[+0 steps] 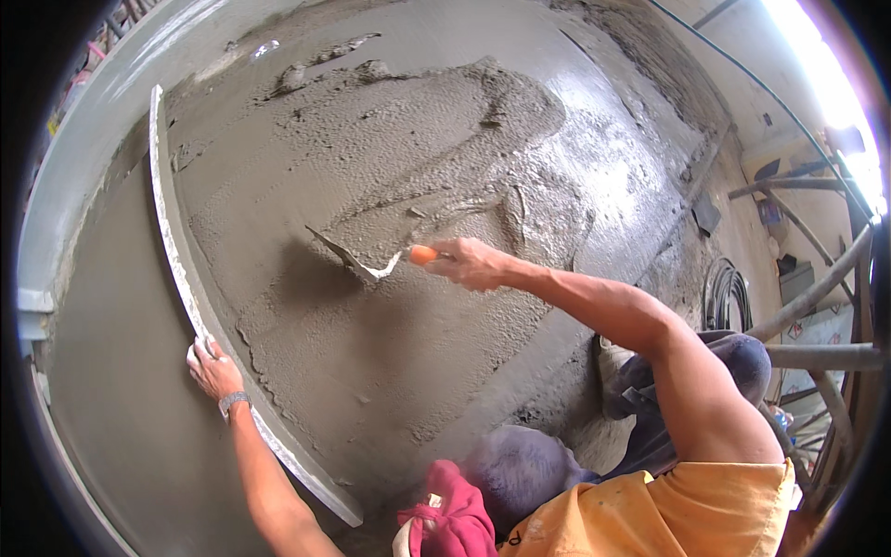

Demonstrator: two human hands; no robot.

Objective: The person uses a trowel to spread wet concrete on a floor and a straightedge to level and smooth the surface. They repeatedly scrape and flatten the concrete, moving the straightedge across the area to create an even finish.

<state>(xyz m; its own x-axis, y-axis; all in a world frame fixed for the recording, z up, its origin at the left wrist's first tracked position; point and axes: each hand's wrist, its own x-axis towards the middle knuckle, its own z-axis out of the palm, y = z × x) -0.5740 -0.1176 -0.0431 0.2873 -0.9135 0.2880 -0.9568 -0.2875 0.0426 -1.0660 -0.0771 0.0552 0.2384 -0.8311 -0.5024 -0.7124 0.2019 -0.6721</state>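
Wet grey mortar (pixel 418 148) covers the floor in front of me, rough and ridged in the middle and shiny at the far right. My right hand (pixel 471 264) is closed round the orange handle of a trowel (pixel 422 254). The trowel's blade is tilted over the mortar, casting a shadow; whether its edge touches the surface I cannot tell. At the left, my left hand (pixel 215 373) grips a long, mortar-smeared straightedge (pixel 172 223), its fingers over the top edge. The straightedge lies lengthwise across the mortar, with a smooth strip on its left and coarser mortar on its right.
A pale low wall (pixel 83 158) borders the mortar on the left. To the right are a coil of black hose (pixel 727 295), wooden poles (pixel 817 292) and a strip of rough floor. My bent knees (pixel 524 469) and a pink cloth (pixel 450 520) are close to the mortar's near edge.
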